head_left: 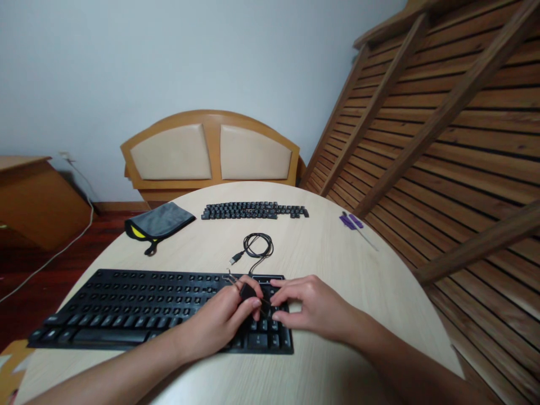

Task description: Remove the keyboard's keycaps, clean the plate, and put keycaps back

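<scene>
On the table lies a black keyboard. Most of its left block shows bare switches, while caps sit on the bottom rows and number pad. My left hand is closed over the keyboard's right part, gripping a keycap puller with a black body and thin wire loops at both ends. One wire end points right, toward my right hand. That hand hovers at the number pad with thumb and fingers apart, fingertips close to the wire and the keys. Whether they touch them is unclear.
Behind the keyboard lies its coiled USB cable. Removed keycaps stand in rows farther back. A grey cloth with yellow lining is at the left, a purple brush-like tool at the right. Wooden slats lean beside the table.
</scene>
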`<state>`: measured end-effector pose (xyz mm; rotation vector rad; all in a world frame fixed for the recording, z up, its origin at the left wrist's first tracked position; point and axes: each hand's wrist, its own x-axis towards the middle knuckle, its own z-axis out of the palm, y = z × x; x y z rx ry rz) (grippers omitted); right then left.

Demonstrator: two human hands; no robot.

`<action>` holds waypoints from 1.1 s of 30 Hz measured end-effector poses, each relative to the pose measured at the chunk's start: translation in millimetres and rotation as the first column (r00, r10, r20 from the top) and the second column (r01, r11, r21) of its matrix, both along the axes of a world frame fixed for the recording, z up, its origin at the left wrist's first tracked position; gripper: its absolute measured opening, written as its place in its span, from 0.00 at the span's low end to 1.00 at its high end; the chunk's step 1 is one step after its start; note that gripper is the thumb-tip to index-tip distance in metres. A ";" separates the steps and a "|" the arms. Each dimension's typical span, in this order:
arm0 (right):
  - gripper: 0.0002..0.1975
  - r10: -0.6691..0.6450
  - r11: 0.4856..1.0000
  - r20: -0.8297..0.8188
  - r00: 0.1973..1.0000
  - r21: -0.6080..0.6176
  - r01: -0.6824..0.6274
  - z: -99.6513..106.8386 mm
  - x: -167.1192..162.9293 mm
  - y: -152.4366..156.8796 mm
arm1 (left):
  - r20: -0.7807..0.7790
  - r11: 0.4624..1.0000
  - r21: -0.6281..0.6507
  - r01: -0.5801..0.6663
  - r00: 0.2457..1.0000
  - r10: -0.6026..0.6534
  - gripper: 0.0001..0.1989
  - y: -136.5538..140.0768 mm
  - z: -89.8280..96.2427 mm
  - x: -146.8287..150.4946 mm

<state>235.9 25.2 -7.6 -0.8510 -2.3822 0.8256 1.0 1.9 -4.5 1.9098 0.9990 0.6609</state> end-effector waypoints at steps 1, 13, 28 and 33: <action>0.07 0.009 1.000 -0.010 1.000 -0.008 -0.009 -0.5 0.7 1.0 | 0.004 1.000 -0.008 -0.016 1.000 0.016 0.17 0.6 -0.6 0.7; 0.07 -0.441 0.883 0.051 0.896 0.203 0.423 -7.4 44.4 53.6 | -0.002 0.998 -0.009 -0.065 0.998 0.065 0.14 3.7 -7.8 -0.3; 0.10 -0.754 0.656 0.349 0.556 0.412 0.632 -10.8 56.7 143.4 | 0.081 0.994 -0.085 -0.063 0.994 0.070 0.11 5.5 -5.8 1.0; 0.11 -0.814 0.580 0.366 0.452 0.453 0.677 -15.3 53.3 169.7 | 0.091 0.994 -0.091 -0.056 0.994 0.065 0.11 5.7 -6.4 0.1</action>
